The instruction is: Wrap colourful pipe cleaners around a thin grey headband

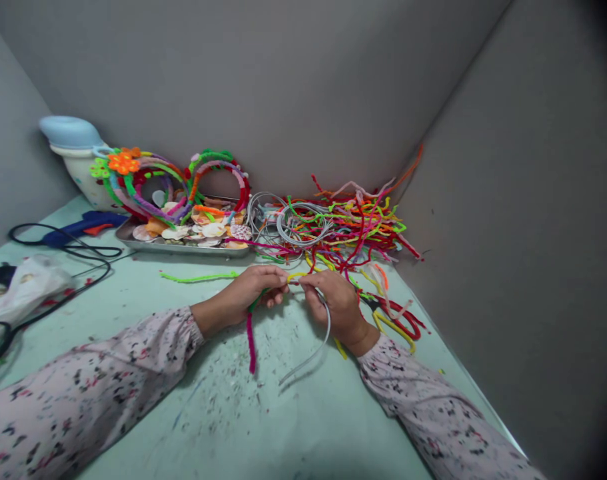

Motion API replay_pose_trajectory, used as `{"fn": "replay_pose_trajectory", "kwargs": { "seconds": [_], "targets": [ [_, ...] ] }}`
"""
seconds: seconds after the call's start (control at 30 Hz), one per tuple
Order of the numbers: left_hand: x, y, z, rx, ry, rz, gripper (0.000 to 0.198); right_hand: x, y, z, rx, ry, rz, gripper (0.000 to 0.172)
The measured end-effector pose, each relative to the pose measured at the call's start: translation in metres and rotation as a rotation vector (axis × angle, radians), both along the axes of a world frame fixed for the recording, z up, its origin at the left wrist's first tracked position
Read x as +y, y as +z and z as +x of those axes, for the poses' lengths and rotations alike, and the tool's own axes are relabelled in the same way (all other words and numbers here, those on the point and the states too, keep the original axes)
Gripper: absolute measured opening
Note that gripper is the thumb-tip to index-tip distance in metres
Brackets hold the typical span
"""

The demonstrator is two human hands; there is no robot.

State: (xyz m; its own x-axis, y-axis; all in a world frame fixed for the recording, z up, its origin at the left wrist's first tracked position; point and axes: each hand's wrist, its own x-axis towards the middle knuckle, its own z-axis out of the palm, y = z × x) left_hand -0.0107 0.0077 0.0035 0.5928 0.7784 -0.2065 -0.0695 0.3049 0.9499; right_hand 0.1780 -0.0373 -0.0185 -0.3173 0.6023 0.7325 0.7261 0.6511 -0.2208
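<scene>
My left hand [263, 285] is closed round a wire hoop wrapped in pipe cleaner, whose green and magenta end [252, 343] hangs below the palm. Close beside it, the fingers of my right hand [336, 300] pinch a yellow pipe cleaner [296, 275] where it meets the wire. Bare grey wire [310, 357] curves down from under the right hand, and a yellow strand shows below that hand. Between the two hands a short wrapped stretch is visible; the rest is hidden by the fingers. A lime green pipe cleaner [198, 277] lies left of my left hand.
A metal tray [183, 250] holds shells and finished-looking colourful hoops [218, 165]. Coiled grey wire [303, 223] and a heap of pipe cleaners [368, 227] lie right of it. Red-and-yellow-handled pliers [394, 327] rest near my right hand. Black cable [90, 250] crosses the left side.
</scene>
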Motion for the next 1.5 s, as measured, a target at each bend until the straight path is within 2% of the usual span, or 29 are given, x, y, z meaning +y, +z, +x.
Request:
{"fn": "replay_pose_trajectory", "kwargs": {
  "seconds": [0.2, 0.63, 0.83, 1.2, 1.5],
  "targets": [
    [-0.0006, -0.0013, 0.0008, 0.003, 0.043, 0.001, 0.012, -0.0003, 0.0018, -0.0014, 0.002, 0.0, -0.007, 0.015],
    [-0.0018, -0.0002, 0.0, 0.098, 0.062, 0.161, 0.008, 0.0001, 0.0051, -0.0015, 0.016, -0.002, -0.037, 0.016],
    [0.0004, -0.0038, 0.0021, 0.093, 0.095, 0.166, 0.016, 0.0004, 0.0046, -0.0017, 0.03, -0.004, -0.047, 0.016],
    [-0.0006, -0.0011, 0.0017, 0.089, 0.097, 0.194, 0.011, 0.0007, 0.0027, -0.0016, 0.034, -0.005, -0.074, 0.016],
    [0.005, -0.0042, 0.0001, 0.061, 0.173, 0.146, 0.014, -0.001, 0.0018, -0.0031, 0.084, -0.083, -0.096, 0.012]
  ]
}}
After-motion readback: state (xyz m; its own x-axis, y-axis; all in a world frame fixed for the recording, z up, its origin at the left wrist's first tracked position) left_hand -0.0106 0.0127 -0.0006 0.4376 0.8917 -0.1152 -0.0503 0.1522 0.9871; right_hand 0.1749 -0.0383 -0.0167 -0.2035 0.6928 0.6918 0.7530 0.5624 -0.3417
